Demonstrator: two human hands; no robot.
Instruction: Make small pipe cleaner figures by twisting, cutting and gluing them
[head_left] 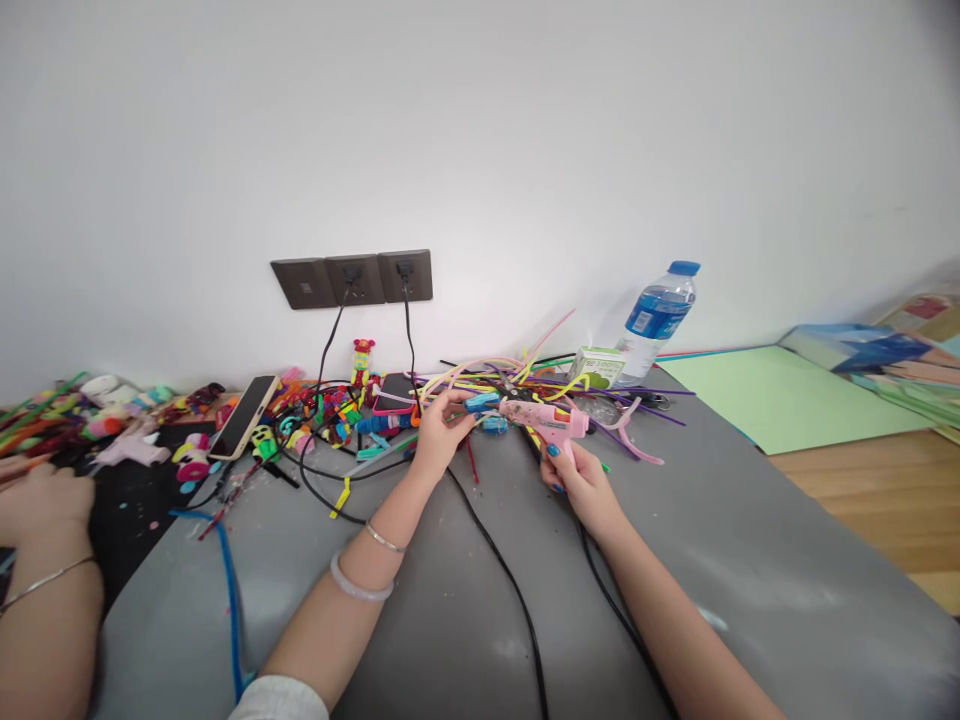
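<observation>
My right hand (577, 480) is wrapped round the handle of a pink hot glue gun (541, 416), its nozzle pointing left. At the nozzle's end is a small bright blue piece (482, 402), which looks like bent pipe cleaner. The fingertips of my left hand (444, 425) are closed on that piece, close to the nozzle. Another blue piece (495, 425) shows just below the gun's front. Behind both hands lies a loose heap of yellow, pink and purple pipe cleaners (480, 380).
A water bottle (658, 320) and a small green-and-white carton (598, 366) stand by the wall. Black cords run from the wall sockets (352, 280) across the grey table (480, 640). Left are a phone (246, 417), fuzzy figures (362, 362) and another person's hand (45, 505). Green paper (795, 400) lies right.
</observation>
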